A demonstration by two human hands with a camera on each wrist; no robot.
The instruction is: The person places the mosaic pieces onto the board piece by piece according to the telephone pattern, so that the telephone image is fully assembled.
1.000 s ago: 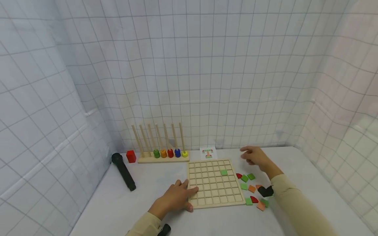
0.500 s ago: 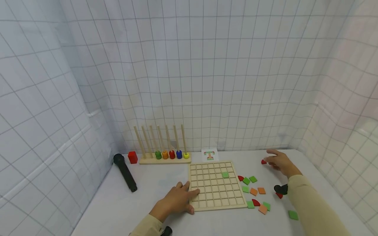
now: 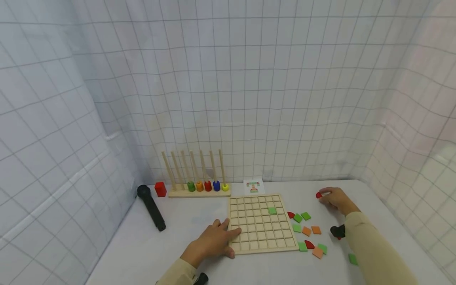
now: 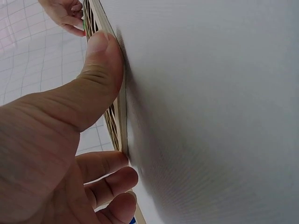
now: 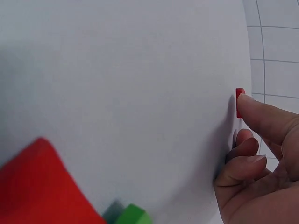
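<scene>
A square wooden grid board (image 3: 256,240) lies on the table in the head view. My left hand (image 3: 215,240) rests at its lower left corner, one finger on the board and the thumb at its edge. In the left wrist view the thumb (image 4: 100,79) presses the board's side (image 4: 122,116). One green tile (image 3: 272,211) sits in a board cell. At the far right my right hand (image 3: 335,200) pinches a red quarter-round tile (image 3: 318,195) with its fingertips, low over the table. In the right wrist view a fingertip touches that red tile (image 5: 239,103), while other fingers curl below.
Green, orange and red tiles (image 3: 316,230) lie scattered right of the board. Behind it stand a pattern card (image 3: 253,187) and a peg rack (image 3: 199,193) with coloured beads. A red cube (image 3: 160,189) and a black microphone (image 3: 151,208) lie at left. White gridded cloth surrounds the table.
My right hand has moved right, away from the board's far side, and come down onto the red tile at the far right. The left hand stays on the board.
</scene>
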